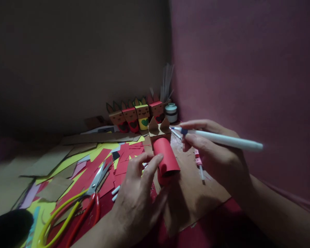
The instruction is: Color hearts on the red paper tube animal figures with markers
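Observation:
My left hand (pixel 136 191) grips the side of a paper figure, thumb and fingertips against its red paper tube (pixel 166 155). The figure lies tilted, its open tube end towards me. A cardboard box head (pixel 160 134) with two pointed ears is at its far end. Between the thumb and fingers of my right hand (pixel 209 144) is a white marker pen (pixel 227 138) with a blue band; its tip points left, close to the cardboard ears. Whether the tip touches them I cannot tell.
Several finished-looking box-headed figures (pixel 130 119) stand in a row at the back, beside a small jar (pixel 171 112). Red and yellow handled scissors (pixel 93 187) lie on paper scraps (pixel 88 172) at left. A pink pen-like item (pixel 199 162) rests on the cardboard sheet (pixel 196 210). A pink wall rises at right.

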Tool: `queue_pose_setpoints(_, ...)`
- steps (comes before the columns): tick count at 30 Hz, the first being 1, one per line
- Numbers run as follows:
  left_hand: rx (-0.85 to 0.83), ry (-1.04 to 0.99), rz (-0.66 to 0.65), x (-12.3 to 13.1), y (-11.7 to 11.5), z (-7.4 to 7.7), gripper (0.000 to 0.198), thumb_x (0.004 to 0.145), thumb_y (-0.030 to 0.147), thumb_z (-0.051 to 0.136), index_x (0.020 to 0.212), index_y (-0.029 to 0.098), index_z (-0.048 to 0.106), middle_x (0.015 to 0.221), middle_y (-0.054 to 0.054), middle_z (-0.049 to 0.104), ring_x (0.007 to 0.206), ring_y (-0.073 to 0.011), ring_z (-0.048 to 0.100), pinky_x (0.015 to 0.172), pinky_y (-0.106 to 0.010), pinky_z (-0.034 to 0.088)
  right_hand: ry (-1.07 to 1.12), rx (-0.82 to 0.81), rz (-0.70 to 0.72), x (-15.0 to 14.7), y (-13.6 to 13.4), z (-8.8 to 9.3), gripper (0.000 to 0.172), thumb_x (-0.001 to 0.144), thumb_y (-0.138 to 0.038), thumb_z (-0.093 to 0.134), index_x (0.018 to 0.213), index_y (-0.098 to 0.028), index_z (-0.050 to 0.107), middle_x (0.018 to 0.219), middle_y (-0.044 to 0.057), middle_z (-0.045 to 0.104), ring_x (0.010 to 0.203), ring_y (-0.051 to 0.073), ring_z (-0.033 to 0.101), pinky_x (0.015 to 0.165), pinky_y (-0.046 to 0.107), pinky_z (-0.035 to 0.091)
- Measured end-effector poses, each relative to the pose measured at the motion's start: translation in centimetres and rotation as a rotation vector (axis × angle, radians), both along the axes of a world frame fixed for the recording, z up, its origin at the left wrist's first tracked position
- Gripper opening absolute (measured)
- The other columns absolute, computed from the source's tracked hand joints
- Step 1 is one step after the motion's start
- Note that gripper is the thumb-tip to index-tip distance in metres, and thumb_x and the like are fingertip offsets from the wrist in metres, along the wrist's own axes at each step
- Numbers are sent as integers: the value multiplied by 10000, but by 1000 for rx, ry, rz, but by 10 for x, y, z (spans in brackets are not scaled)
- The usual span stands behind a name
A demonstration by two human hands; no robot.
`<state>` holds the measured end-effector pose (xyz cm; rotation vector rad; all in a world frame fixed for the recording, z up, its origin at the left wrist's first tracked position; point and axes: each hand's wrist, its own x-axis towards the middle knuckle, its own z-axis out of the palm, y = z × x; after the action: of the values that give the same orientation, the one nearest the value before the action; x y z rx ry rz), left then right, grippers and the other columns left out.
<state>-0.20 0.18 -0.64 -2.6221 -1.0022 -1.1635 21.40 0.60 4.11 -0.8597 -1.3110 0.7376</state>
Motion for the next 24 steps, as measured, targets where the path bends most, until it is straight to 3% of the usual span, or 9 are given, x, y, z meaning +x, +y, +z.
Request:
queue_pose_setpoints(3, 203, 84, 4, 5, 2, 7, 439, 946, 137, 634, 1367, 152, 513, 1312, -160, 527, 1221, -298, 522, 1020, -445, 520, 75, -34, 80, -6, 9, 14, 83, 893, -274, 715, 962, -266, 762, 689, -12, 716, 645, 172, 672, 613, 306, 552)
queue_pose_setpoints(5, 258, 131, -37, 7, 4, 5, 394, 945, 99, 612, 1333, 113, 542, 1350, -177, 524, 1267, -311, 488, 1087, -457, 464, 79, -47, 61, -9, 14, 14, 33, 870, -265, 714, 891, -241, 723, 678, -8, 704, 606, 161, 641, 562, 289, 517)
queue_pose_setpoints(11, 282, 198, -72, 7, 7, -13, 402, 959, 44, 515, 1360, 47, 542, 1405, -193, 518, 1282, -321, 462, 1096, -426, 432, -101, -33, -84, -14, 20, 3, 123, 847, -264, 709, 757, -204, 652, 614, -25, 618, 532, 110, 522, 482, 251, 401)
queue_pose_setpoints(15, 272, 186, -84, 8, 8, -18, 432, 966, 47, 491, 1396, 42, 525, 1416, -203, 508, 1305, -333, 446, 1114, -444, 420, -185, 11, -122, -16, 25, 14, 242, 860, -332, 715, 680, -204, 617, 549, -40, 548, 502, 100, 471, 473, 256, 360)
queue_pose_setpoints(19, 286, 152, -51, 9, 7, -22, 454, 964, 52, 473, 1415, 61, 527, 1408, -201, 527, 1306, -330, 458, 1113, -452, 430, -176, 59, -126, -20, 30, 24, 280, 866, -288, 703, 627, -216, 575, 520, -51, 516, 470, 90, 419, 473, 265, 334)
queue_pose_setpoints(24, 343, 128, -32, 6, 6, -31, 462, 935, 51, 467, 1388, 58, 559, 1405, -211, 541, 1343, -336, 461, 1126, -464, 440, -86, 30, -111, -18, 34, 1, 230, 901, -326, 699, 719, -222, 602, 552, -54, 522, 503, 105, 436, 491, 270, 334)
